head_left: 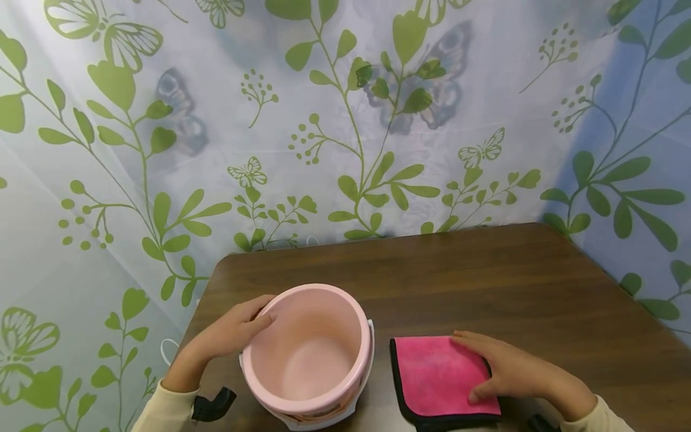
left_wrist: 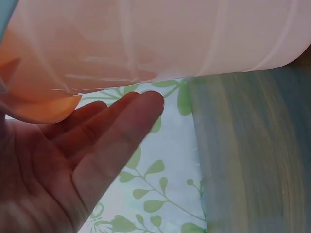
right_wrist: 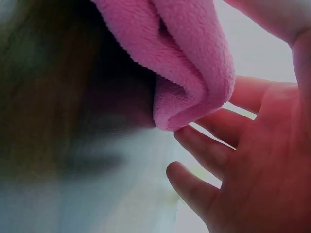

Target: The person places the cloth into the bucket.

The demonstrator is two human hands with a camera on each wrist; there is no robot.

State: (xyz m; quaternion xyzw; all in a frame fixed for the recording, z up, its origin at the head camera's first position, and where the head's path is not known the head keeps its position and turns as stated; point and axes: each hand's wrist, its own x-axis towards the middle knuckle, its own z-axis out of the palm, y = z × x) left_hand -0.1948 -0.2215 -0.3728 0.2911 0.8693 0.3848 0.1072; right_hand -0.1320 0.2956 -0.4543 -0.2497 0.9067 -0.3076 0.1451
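Note:
On the table's left stands a pale pink bucket (head_left: 315, 360), its mouth facing up and nothing inside. My left hand (head_left: 232, 330) straddles its left rim, thumb over the inner side and fingers outside. In the left wrist view those fingers (left_wrist: 121, 128) stretch along the bucket's outer wall (left_wrist: 160, 39); the thumb is hidden there. To the bucket's right lies a folded bright pink cloth (head_left: 437, 372) with black trim. My right hand (head_left: 513, 369) rests at its right side, fingers spread. The right wrist view has its fingers (right_wrist: 206, 150) touching the plush folded edge (right_wrist: 194, 73).
A brown wood-grain table (head_left: 459, 282) extends behind and to the right. White curtains (head_left: 324, 150) with green leaves and butterflies hang beyond its edges. The bucket's white handle (head_left: 364, 378) hangs down at its right side. Dark wrist straps (head_left: 216, 405) are at the sleeves.

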